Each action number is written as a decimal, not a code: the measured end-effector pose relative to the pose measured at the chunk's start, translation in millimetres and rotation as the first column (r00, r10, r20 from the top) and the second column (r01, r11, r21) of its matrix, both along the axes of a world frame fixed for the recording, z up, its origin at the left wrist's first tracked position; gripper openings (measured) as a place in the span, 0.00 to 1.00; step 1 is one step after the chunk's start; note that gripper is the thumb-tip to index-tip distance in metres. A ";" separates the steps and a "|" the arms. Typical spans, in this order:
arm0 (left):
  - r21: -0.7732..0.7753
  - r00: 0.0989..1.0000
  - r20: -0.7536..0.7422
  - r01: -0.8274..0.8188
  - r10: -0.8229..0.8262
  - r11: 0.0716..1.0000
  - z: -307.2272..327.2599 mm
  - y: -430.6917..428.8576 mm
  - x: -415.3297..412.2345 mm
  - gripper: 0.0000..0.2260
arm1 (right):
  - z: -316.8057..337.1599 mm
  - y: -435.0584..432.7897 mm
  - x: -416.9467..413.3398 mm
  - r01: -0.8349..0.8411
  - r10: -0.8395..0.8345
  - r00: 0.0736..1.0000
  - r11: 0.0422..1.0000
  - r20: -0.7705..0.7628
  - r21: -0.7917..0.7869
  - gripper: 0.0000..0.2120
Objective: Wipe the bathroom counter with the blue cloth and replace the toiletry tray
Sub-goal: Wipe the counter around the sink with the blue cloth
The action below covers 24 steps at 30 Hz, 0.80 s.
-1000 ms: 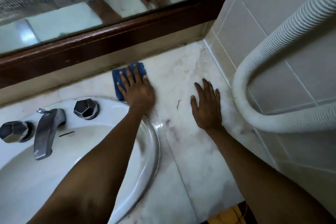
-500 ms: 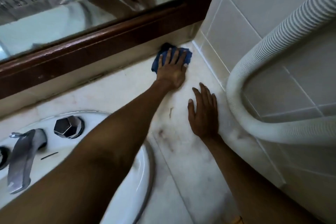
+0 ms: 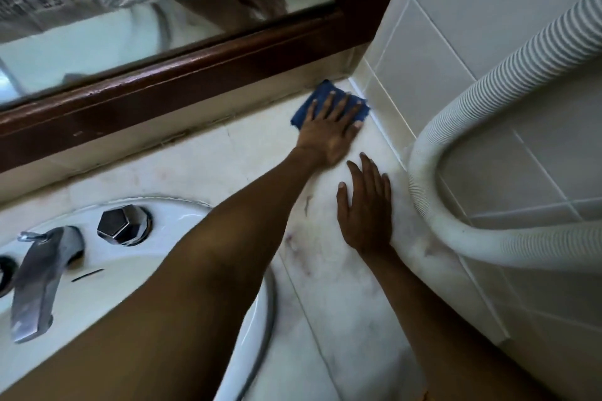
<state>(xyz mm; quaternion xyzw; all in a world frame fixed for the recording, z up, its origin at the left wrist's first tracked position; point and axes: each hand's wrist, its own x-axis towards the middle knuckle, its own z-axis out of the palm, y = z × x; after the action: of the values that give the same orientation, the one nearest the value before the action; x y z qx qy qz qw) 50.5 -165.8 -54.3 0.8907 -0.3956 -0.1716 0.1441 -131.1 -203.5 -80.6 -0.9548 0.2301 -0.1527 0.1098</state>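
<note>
The blue cloth lies flat in the far right corner of the pale marble counter, where the mirror ledge meets the tiled wall. My left hand presses down on it with fingers spread, arm stretched across the sink. My right hand rests flat and empty on the counter just in front, close to the wall. The toiletry tray is not in view.
A white sink with a chrome tap and a faceted knob fills the lower left. A dark wooden mirror frame runs along the back. A white ribbed hose loops against the tiled right wall.
My left hand has slid the cloth from beside the sink rightward along the back edge into the corner. My right hand has stayed flat on the counter.
</note>
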 end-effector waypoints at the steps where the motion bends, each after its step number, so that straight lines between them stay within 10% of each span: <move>1: -0.001 0.998 -0.015 0.058 -0.058 0.998 0.2 -0.6 2.7 0.26 | 0.1 -0.6 -0.4 -0.002 0.002 1.000 1.000 -0.005 0.007 0.21; 5: -0.019 0.958 0.049 0.285 -0.284 0.958 -8.5 24.6 34.3 0.23 | 1.1 -0.5 0.8 0.010 -0.010 1.000 1.000 -0.007 0.021 0.21; 11: 0.032 0.994 0.108 0.010 -0.013 0.999 -6.8 7.7 30.0 0.23 | -1.0 -1.3 0.7 0.004 -0.004 1.000 1.000 0.011 -0.006 0.21; 19: 0.000 0.972 0.102 0.213 -0.212 0.977 -9.0 125.5 -11.1 0.23 | -4.9 -1.6 -1.2 -0.008 0.008 1.000 1.000 0.027 -0.001 0.21; 24: 0.027 0.990 0.100 -0.100 0.097 0.995 -7.5 160.1 -7.3 0.24 | -7.3 1.9 -7.1 -0.034 0.034 0.999 0.999 -0.006 -0.021 0.22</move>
<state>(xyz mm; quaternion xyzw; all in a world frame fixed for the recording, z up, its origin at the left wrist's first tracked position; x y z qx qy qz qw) 43.2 -5.7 -61.9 0.9187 -0.3549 -0.1262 0.1187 -138.2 -201.6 -88.0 -0.9601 0.2125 -0.1505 0.1019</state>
